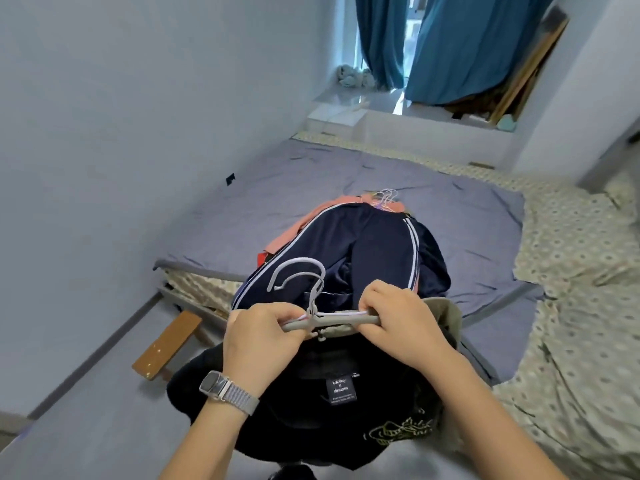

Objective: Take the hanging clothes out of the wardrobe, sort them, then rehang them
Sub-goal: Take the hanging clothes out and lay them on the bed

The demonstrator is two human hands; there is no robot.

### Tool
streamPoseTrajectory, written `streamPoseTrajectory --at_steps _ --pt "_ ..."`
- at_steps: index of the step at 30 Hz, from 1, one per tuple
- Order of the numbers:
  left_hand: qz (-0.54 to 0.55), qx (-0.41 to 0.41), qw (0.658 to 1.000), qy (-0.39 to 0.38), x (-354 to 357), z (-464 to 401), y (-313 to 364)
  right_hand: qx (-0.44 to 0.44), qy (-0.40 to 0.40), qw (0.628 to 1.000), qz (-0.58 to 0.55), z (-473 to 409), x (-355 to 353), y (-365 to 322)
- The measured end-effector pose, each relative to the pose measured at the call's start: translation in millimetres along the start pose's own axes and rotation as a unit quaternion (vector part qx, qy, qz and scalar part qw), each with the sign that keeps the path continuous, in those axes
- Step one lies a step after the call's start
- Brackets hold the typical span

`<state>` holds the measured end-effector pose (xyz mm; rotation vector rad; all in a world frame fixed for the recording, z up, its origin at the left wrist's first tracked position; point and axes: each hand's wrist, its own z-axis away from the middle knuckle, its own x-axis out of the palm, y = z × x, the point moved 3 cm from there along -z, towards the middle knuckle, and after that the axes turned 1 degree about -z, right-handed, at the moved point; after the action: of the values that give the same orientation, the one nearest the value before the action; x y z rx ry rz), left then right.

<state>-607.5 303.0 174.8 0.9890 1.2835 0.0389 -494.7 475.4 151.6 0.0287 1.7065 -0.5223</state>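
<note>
the left hand (261, 332) and the right hand (401, 320) each hold a closed grip on the shoulder bar of a bunch of grey hangers (332, 318), one hand at each end. the bar's long axis runs left to right across the view, roughly level; the hooks (299, 277) rise from its middle and curl toward the left, pointing away from the person. a black garment (341, 393) hangs from the bunch toward the person, its neck label facing up, with an olive garment (446, 315) just behind the right hand. the bunch is held in the air above the near edge of the bed (311, 188), not resting on it. on the bed's grey-blue sheet lies a pile of clothes: navy track trousers (367, 244) with white side stripes on top, long axis running from the near edge toward the far edge, over a salmon garment (304, 226), with more hanger hooks (386, 199) at the pile's far end. a patterned mattress cover (571, 271) shows along the right edge. a wooden board (166, 344) lies on the floor at the near left corner. blue curtains (460, 43) hang at the window beyond the far edge. a watch (221, 386) sits on the left wrist.
</note>
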Motion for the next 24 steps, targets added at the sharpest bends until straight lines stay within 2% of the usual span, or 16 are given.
streamPoseTrajectory --at_steps 9,15,17,22,24 --pt "0.006 0.1 0.993 -0.069 31 -186 30 0.102 0.008 0.993 0.054 -128 -18 86" --pt "-0.014 0.222 0.974 -0.037 -2 -326 108 0.123 0.106 0.986 0.026 -230 -109 126" --pt "-0.042 0.247 0.967 -0.051 3 -361 128 0.145 0.101 0.984 0.011 -255 -117 149" --pt "-0.15 0.212 0.963 -0.07 89 -427 106 0.212 0.028 0.976 -0.031 -299 -39 220" --pt "-0.149 0.18 0.968 -0.093 120 -439 83 0.233 0.008 0.971 -0.059 -313 -8 252"
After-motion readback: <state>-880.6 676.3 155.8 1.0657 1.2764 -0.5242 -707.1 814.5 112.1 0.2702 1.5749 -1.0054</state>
